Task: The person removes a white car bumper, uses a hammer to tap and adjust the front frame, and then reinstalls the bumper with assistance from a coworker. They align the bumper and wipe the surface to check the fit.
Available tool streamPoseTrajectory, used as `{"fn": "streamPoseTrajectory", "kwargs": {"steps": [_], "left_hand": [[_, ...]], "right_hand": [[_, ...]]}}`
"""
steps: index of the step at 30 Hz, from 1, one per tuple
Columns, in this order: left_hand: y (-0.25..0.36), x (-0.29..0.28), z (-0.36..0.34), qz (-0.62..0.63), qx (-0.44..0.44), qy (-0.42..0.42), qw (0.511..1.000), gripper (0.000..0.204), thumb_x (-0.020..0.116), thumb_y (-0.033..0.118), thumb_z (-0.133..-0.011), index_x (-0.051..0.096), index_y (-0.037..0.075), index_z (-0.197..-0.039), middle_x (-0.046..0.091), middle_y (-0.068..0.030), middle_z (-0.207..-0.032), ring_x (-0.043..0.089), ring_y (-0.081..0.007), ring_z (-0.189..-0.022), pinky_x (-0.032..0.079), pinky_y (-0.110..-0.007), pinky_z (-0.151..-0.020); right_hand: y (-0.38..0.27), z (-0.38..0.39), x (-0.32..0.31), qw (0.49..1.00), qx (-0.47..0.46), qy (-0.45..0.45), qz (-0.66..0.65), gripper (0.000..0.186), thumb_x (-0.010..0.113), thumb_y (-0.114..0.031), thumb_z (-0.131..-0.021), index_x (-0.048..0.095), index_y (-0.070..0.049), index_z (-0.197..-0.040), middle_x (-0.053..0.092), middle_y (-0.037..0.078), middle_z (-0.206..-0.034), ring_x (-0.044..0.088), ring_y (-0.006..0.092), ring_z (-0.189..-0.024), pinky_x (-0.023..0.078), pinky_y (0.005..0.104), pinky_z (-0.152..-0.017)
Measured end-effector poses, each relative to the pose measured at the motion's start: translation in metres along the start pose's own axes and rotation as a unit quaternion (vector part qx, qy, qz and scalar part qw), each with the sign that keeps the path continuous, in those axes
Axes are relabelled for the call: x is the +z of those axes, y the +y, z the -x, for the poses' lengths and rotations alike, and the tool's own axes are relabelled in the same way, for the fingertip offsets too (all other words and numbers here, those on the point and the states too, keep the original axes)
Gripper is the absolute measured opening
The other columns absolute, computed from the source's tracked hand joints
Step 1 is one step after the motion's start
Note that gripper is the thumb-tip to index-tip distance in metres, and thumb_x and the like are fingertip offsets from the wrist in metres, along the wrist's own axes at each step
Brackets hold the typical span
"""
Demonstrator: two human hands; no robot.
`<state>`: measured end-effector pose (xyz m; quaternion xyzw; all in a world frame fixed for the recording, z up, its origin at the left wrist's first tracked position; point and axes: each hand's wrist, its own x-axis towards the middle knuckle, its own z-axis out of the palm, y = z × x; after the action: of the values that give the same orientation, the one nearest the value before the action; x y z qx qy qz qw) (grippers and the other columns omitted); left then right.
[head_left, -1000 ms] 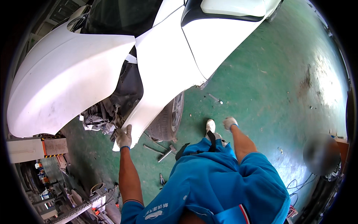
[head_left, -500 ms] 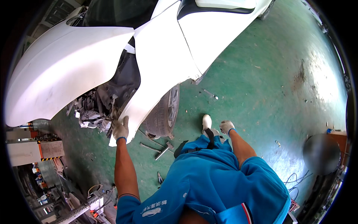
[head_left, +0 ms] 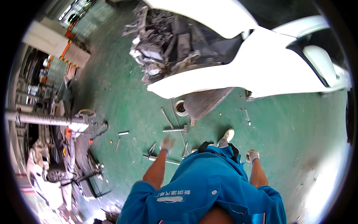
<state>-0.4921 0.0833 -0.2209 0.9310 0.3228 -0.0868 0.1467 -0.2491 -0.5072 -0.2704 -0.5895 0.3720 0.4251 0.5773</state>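
Left hand (head_left: 167,143) low, right hand (head_left: 253,155) curled

White car (head_left: 274,61), front innards exposed, pliers (head_left: 152,148) lying on green floor (head_left: 108,80)

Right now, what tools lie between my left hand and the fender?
The head view shows a hammer, a bar and a thin rod between your left hand and the white fender.

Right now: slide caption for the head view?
Left hand and right hand, gloved, over green floor with scattered tools, near white car, front end exposed.
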Motion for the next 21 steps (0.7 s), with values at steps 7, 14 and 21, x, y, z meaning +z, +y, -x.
{"fn": "streamPoseTrajectory", "kwargs": {"steps": [7, 14, 21], "left_hand": [[-0.062, 0.067, 0.277, 0.201, -0.202, -0.404, 0.87, 0.029, 0.056, 0.031, -0.095, 0.063, 0.006, -0.081, 0.057, -0.0142, -0.068, 0.058, -0.0265, -0.062, 0.045, -0.045, -0.057], [-0.091, 0.053, 0.218, 0.451, -0.485, -0.24, 0.71, 0.026, 0.062, 0.028, -0.091, 0.059, 0.007, -0.075, 0.051, -0.0087, -0.059, 0.052, -0.0205, -0.054, 0.043, -0.04, -0.051], [-0.12, -0.01, -0.033, 0.316, -0.168, -0.09, 0.929, 0.038, 0.061, 0.035, -0.092, 0.071, 0.01, -0.117, 0.071, -0.0169, -0.119, 0.066, -0.036, -0.112, 0.052, -0.043, -0.096]], "right_hand": [[-0.011, 0.034, 0.054, 0.988, 0.01, 0.048, 0.145, 0.019, 0.052, 0.005, -0.084, 0.045, -0.006, -0.071, 0.038, 0.006, -0.058, 0.044, 0.0172, -0.045, 0.031, 0.0351, -0.038], [-0.053, -0.022, 0.138, 0.794, -0.426, -0.058, 0.43, 0.011, 0.06, -0.004, -0.08, 0.052, -0.008, -0.075, 0.051, 0.006, -0.067, 0.053, 0.0201, -0.053, 0.041, 0.0354, -0.048], [-0.072, 0.059, 0.281, 0.887, -0.248, -0.001, 0.389, 0.025, 0.062, -0.016, -0.08, 0.072, -0.001, -0.096, 0.073, 0.016, -0.085, 0.072, 0.0272, -0.071, 0.057, 0.0374, -0.071]]}}
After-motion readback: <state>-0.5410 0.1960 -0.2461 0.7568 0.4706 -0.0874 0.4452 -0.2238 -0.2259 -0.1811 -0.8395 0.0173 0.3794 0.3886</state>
